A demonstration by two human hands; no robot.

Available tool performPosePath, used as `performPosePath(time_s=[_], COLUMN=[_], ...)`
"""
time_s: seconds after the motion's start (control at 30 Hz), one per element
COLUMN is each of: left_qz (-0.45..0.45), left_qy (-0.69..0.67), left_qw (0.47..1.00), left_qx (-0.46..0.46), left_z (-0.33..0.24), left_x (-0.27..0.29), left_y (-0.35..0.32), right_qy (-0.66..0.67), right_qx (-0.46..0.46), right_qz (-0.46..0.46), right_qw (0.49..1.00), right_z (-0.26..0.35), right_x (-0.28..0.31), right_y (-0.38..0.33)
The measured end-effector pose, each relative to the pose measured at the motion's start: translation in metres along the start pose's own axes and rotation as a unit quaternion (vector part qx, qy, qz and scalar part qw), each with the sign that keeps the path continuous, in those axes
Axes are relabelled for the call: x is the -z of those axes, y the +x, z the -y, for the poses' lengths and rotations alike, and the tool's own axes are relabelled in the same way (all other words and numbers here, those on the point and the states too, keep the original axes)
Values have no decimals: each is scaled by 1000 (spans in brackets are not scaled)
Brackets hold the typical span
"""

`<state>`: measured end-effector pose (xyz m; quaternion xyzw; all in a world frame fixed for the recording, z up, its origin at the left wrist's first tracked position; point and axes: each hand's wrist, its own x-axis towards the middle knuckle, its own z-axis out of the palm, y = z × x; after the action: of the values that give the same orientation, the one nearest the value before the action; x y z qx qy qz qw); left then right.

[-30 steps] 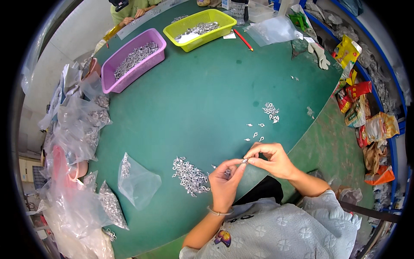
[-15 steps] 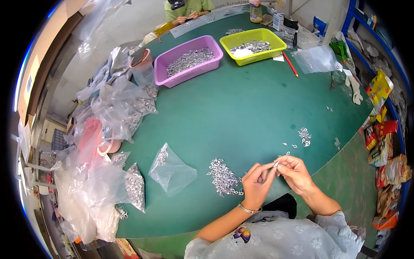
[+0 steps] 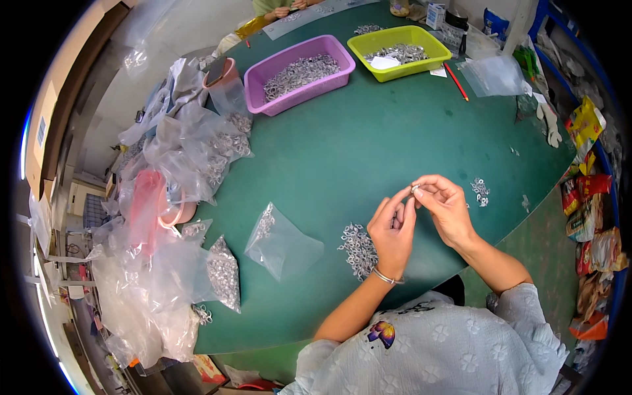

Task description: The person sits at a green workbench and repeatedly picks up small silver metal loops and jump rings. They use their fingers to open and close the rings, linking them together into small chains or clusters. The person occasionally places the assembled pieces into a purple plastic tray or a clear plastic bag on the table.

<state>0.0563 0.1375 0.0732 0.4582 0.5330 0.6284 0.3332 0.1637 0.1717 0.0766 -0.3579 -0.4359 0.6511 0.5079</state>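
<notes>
Clear bags of metal rings [image 3: 224, 273] heaped at desk [image 3: 342, 138] left edge. Flat clear bag [image 3: 283, 247] beside loose ring pile [image 3: 357, 247]. Left hand [image 3: 393, 230], right hand [image 3: 446, 209] raised over desk, fingers of both pinching small metal ring [image 3: 415, 189] between fingertips. Small ring cluster [image 3: 479, 189] at right.
</notes>
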Motion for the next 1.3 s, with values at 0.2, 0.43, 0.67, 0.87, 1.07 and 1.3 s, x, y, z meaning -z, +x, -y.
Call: performPosePath(time_s=[0.2,0.43,0.67,0.87,1.07,1.3], left_qz=[-20,-48,-46,-49,-40,-53], left_qy=[-24,13,73,104,118,116], left_qw=[998,993,996,993,992,992], left_qx=[56,106,38,33,13,13], left_z=[24,49,47,55,64,73], left_x=[36,67,64,66,67,66], left_y=[-2,-14,-14,-12,-11,-16], right_qy=[-58,-133,-198,-336,-395,-402], right_qx=[22,57,179,282,276,345], right_qz=[-1,-30,-94,-203,-302,-345], right_qw=[998,989,959,875,822,775], right_z=[-6,-19,-48,-43,-47,-53], right_x=[-7,-17,-6,-6,-23,-27], right_y=[45,138,272,392,459,507])
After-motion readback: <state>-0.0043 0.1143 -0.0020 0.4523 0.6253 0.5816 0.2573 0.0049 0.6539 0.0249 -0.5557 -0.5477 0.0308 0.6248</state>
